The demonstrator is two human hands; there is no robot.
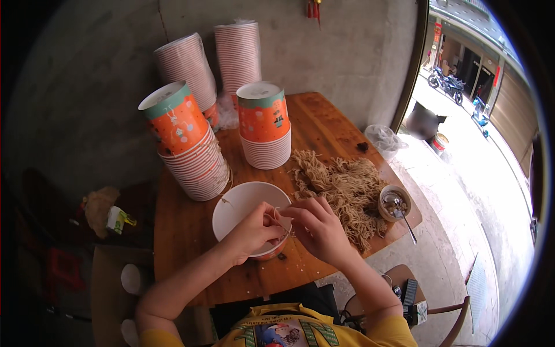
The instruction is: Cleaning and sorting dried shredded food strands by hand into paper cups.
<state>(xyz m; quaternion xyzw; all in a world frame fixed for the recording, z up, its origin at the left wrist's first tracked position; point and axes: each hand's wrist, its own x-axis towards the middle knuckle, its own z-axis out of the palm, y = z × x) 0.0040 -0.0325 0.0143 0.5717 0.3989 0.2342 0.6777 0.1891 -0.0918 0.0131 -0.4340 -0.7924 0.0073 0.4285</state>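
A white-lined paper bucket [236, 207] with an orange outside stands on the table in front of me. My left hand [258, 231] is over its near right part, fingers closed in a pinch. My right hand [321, 229] meets it at the rim, its thumb and fingers also pinched together. A thin, pale cord seems to run between the fingertips; most of it is hidden by the fingers. Another bit of cord hangs at the bucket's left inner wall. Right of the bucket lies a large tangled heap of tan cords [341, 188].
Nested orange-and-green paper buckets stand in a left stack [188, 139] and a middle stack [265, 124]. Plastic-wrapped stacks [238, 55] lean by the wall. A small bowl [395, 203] with a spoon sits near the table's right edge. A cardboard box [110, 277] is at lower left.
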